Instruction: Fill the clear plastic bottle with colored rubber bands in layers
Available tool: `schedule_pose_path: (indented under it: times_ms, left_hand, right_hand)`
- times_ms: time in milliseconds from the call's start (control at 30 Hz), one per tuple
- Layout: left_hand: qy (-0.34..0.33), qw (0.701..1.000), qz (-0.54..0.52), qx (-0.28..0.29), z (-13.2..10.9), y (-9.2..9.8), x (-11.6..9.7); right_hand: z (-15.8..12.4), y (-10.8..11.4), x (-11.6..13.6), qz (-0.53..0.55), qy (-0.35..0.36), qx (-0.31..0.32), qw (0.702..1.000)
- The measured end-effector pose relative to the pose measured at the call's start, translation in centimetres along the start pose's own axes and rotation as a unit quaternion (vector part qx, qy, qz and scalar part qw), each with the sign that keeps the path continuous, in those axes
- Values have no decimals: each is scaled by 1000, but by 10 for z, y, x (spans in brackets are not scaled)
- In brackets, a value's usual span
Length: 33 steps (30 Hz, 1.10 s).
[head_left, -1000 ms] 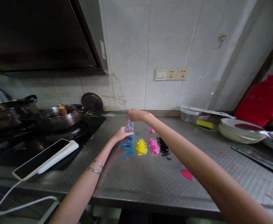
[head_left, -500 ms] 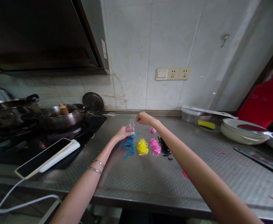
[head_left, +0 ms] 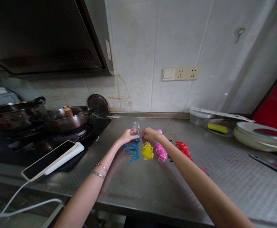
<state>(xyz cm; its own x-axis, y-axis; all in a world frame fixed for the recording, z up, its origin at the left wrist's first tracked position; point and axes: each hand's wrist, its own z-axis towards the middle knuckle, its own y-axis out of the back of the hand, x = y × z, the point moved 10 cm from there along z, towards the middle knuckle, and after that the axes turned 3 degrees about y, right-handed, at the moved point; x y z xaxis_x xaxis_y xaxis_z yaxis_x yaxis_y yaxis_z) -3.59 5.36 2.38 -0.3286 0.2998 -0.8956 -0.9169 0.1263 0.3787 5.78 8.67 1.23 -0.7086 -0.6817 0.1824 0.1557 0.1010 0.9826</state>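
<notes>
A small clear bottle stands on the steel counter. My left hand is wrapped round its lower part. My right hand sits just right of the bottle with its fingers pinched together, low over the counter; what it pinches is too small to name. In front of the hands lie small piles of rubber bands: blue, yellow, pink and red. My right forearm covers most of a black pile.
A stove with two pans is at the left, a phone on a white power bank with cables near the front edge. Plates, a clear container and a yellow sponge stand at the right.
My right hand left the bottle's top and dropped down to the counter beside it. The left hand kept hold of the bottle. The camera shifted, bringing the red pile into view.
</notes>
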Motion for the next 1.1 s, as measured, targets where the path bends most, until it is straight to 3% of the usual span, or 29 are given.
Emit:
schedule_pose_path:
  times_ms: [333,433,533,667,900,1100]
  left_hand:
    - [-4,1000,-9,3,0,0,1]
    - [0,1000,-8,2,1,1,2]
    - [6,1000,-7,6,1,0,2]
    - [13,1000,-19,4,0,0,2]
    - [5,1000,-24,10,-2,-1,-3]
    - [0,1000,-25,9,-1,-1,-3]
  right_hand:
    - [1,5,0,1,15,-45,999]
    - [-4,28,-6,63,3,-115,991]
    - [-10,62,-8,197,13,-190,962]
    - [-10,95,12,307,76,-196,928]
    - [-5,115,48,248,113,-189,943]
    - [-22,135,43,207,101,-263,937]
